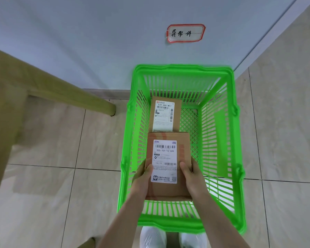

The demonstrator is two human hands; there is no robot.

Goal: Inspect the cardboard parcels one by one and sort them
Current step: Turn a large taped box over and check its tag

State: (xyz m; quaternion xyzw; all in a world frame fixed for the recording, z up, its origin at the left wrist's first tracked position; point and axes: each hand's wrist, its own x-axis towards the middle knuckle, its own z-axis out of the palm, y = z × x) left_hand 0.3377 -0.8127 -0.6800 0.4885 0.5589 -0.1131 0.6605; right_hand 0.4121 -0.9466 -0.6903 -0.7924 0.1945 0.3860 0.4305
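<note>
The brown cardboard parcel with a white shipping label [166, 153] sits at the lower centre of the frame, label side up. It is held inside the mouth of a bright green slatted plastic basket [213, 140], at the basket's lower end. The left hand [141, 178] grasps its left edge, thumb on the top face. The right hand [191, 176] grasps its right edge the same way. Whether the parcel already touches the basket bottom cannot be told.

Just above it in the frame, a second brown cardboard parcel with a white barcode label [166, 115] lies in the basket at the upper end, the two edges meeting or nearly so.

On the pale wall [79, 42] above the basket is a red-bordered paper tag with handwritten characters [185, 33], which likely names this basket's sort class. The basket stands on a beige tiled floor [43, 176]. A yellowish wooden desk leg [70, 93] crosses the upper left, and white shoes [152, 237] show at the bottom edge.

By my reading one parcel is sorted and this one is being set down. It remains to let go of it, and how many unsorted parcels are left is out of view.
</note>
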